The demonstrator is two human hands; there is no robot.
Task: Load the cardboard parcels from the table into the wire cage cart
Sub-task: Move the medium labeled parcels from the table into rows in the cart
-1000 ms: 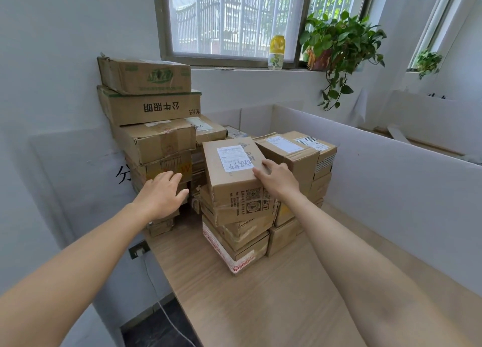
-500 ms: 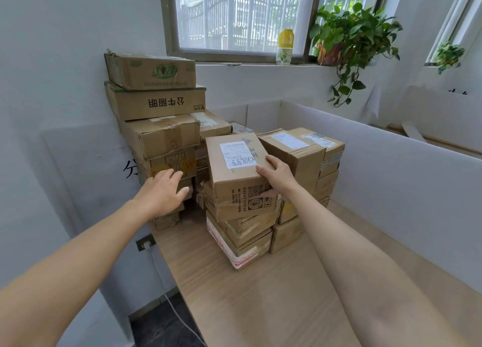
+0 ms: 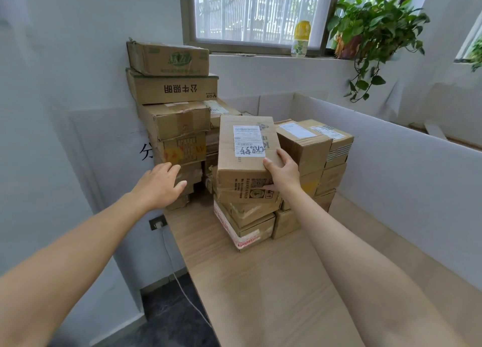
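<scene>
Brown cardboard parcel (image 3: pixel 245 158) with white label sits atop the near stack (image 3: pixel 247 224) on the light wooden table (image 3: pixel 260 281); my right hand (image 3: pixel 283 175) grasps its near-right corner. Left hand (image 3: pixel 159 186) relaxed, empty, beside the tall left stack (image 3: pixel 174 127).

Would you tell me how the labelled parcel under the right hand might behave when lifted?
Probably stiff: the labelled parcel shows square edges. It may tilt, as only the right hand grips one corner. Matte cardboard, likely unslippery.

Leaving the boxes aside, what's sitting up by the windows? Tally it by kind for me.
Leafy plants: 2, the big trailing plant and the small plant cut off at the right edge
Yellow-capped bottle: 1
Total: 3
</scene>
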